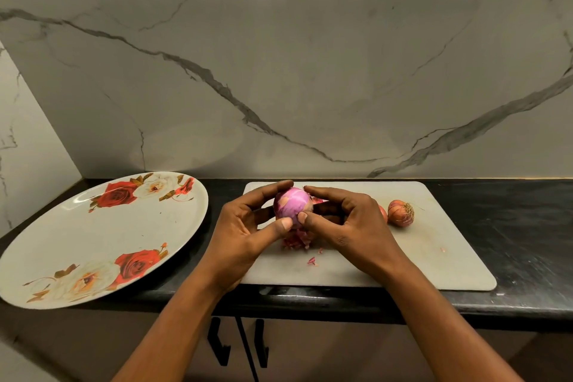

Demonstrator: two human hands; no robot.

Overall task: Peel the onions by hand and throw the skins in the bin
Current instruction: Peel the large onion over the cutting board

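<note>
Onion [291,203]: mostly peeled, purple-pink, with a patch of pale skin on its left side. It is held in both hands over the white cutting board [434,257], towards the board's left end.

Board holds:
- skin pile [296,240] right under the held onion
- small skin scrap [312,261] just in front of the pile
- unpeeled onion [401,213] lying on its side, right of the hands, roots to the right
- second onion [383,212] beside it, mostly hidden behind the right hand

Rose-print plate [93,242] sits on the black counter [527,242], left of the board, with its near rim past the counter edge.

Left hand [245,232]: fingers curled over the onion's top-left, thumb on the near face.
Right hand [347,220]: fingers arched over the top-right, thumb tip on the near face, touching the left thumb.
Both hands are together, clamped on the onion. Forearms come in from the bottom, converging.
</note>
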